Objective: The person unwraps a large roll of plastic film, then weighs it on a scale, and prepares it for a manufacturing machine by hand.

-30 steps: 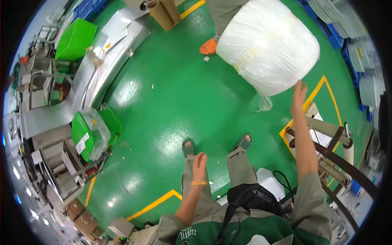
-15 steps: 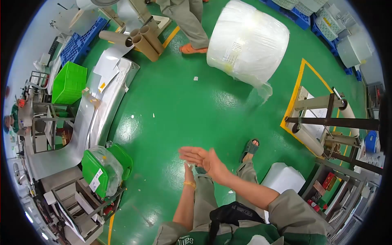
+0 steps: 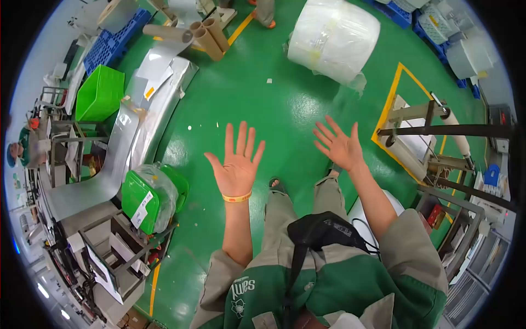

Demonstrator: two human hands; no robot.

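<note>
My left hand [image 3: 236, 166] is held out over the green floor, palm up, fingers spread, with nothing in it. A yellow band [image 3: 236, 197] circles its wrist. To the right, my right hand [image 3: 341, 147] also shows its palm with the fingers apart and empty. The two hands are well apart and touch nothing. Beyond them stands a large white roll [image 3: 334, 39] wrapped in clear film. A black pouch [image 3: 323, 233] with a strap lies across my front.
Green bins [image 3: 99, 94], a long silvery wrapped bundle [image 3: 159, 109] and cardboard tubes [image 3: 208, 39] are on the left. A metal frame with rollers [image 3: 416, 131] stands at right. Another person's leg [image 3: 265, 12] shows at the top; another person [image 3: 24, 147] is at far left.
My hands were close together, the right above the left; now they are apart, raised forward with palms showing. The other person at the top has moved farther away. The view has shifted.
</note>
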